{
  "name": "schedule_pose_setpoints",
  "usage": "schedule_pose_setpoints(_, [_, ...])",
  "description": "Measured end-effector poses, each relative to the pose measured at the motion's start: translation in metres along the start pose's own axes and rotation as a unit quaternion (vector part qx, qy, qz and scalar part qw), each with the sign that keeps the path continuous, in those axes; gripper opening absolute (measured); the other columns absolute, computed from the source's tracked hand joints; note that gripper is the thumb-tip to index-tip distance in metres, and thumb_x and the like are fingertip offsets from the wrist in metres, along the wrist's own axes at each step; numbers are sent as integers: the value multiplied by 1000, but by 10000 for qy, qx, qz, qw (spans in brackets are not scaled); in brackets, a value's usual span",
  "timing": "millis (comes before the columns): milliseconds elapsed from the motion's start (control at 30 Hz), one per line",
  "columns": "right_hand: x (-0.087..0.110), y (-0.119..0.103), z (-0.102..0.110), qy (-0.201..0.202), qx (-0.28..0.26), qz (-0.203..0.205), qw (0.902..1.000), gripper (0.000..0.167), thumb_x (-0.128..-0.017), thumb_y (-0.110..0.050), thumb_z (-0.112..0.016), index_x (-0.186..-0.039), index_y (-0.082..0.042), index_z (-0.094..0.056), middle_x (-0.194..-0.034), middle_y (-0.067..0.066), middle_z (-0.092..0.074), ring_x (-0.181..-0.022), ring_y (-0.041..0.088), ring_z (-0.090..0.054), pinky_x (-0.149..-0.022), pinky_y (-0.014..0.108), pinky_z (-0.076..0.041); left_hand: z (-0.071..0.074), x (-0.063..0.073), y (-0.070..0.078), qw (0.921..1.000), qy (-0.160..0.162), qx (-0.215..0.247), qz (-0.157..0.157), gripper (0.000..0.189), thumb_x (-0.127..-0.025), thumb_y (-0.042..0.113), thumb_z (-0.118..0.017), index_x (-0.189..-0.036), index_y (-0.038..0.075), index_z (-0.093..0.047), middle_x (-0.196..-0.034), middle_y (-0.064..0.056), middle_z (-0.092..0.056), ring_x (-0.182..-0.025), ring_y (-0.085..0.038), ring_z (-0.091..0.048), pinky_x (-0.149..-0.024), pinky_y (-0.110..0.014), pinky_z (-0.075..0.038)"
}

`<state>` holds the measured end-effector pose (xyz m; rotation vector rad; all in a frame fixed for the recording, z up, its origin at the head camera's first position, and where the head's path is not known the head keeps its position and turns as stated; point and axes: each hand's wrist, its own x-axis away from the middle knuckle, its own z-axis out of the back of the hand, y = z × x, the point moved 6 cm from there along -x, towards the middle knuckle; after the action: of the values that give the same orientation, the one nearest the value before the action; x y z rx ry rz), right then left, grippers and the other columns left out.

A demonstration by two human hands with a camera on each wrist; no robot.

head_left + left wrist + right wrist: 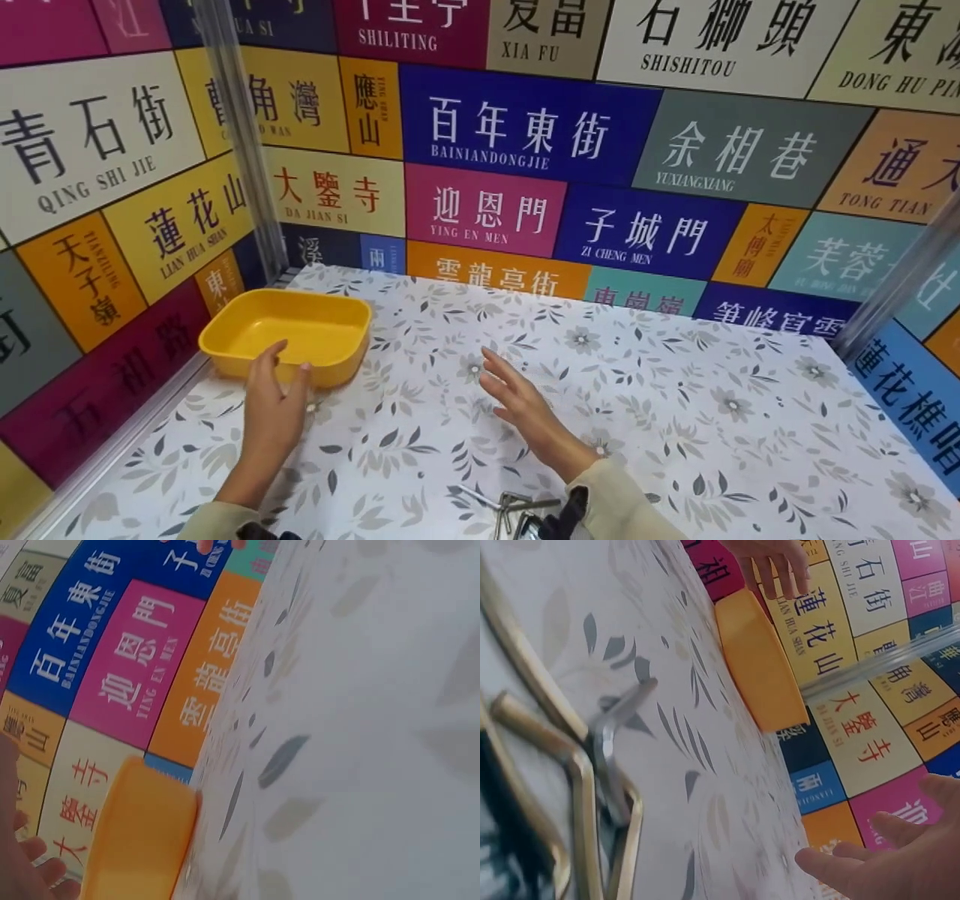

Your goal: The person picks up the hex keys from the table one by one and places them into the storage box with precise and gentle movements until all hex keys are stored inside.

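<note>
A yellow plastic basin (345, 367) stands at the left of the table, its inside bare in the head view. My left hand (274, 409) is at the basin's near side, fingers relaxed and overlapping the rim in that view, holding nothing. In the left wrist view, the fingers (34, 866) show beside the basin (142, 832). Over the middle of the table, my right hand (536, 416) is held out with loose, spread fingers and nothing in it. Several L-shaped hex keys (517, 504) lie in a pile close to the right forearm, partly hidden by the sleeve.
The table is covered with a white cloth (750, 450) printed with grey leaves and flowers. Panels with coloured street-name signs (525, 127) rise along the back and both sides. Clear corner posts (251, 142) stand where the panels meet.
</note>
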<state>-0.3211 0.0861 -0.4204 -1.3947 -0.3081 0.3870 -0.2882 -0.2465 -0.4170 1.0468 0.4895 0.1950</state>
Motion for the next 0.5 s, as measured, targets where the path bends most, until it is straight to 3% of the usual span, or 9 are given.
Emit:
schedule_pose_setpoints(233, [-20, 3, -27, -278, -158, -78, 9995, 73, -101, -44, -52, -162, -19, -22, -168, 19, -18, -154, 40, -26, -124, 62, -20, 27, -9, -19, 9953, 872, 368, 196, 54, -105, 29, -49, -153, 6, -36, -157, -20, -37, -143, -37, -34, -122, -58, -26])
schedule_pose_setpoints(333, [-29, 5, -37, -339, -254, -164, 9990, 74, -100, -42, -54, -162, -19, -23, -168, 20, -17, -153, 39, -27, -125, 60, -19, 34, -14, -28, 9922, 1054, 521, 412, 57, -105, 32, -47, -154, 6, -33, -158, -20, -34, -145, -36, -32, -124, -56, -24])
schedule_pose_setpoints(500, [-43, 8, -53, -427, -442, -235, 9978, 75, -100, -41, -55, -162, -18, -22, -168, 21, -16, -154, 39, -24, -126, 58, -18, 43, -23, -45, 9839, 1195, 1031, 839, 70, -105, 35, -45, -160, 5, -15, -165, -22, -22, -154, -38, -21, -129, -50, -14])
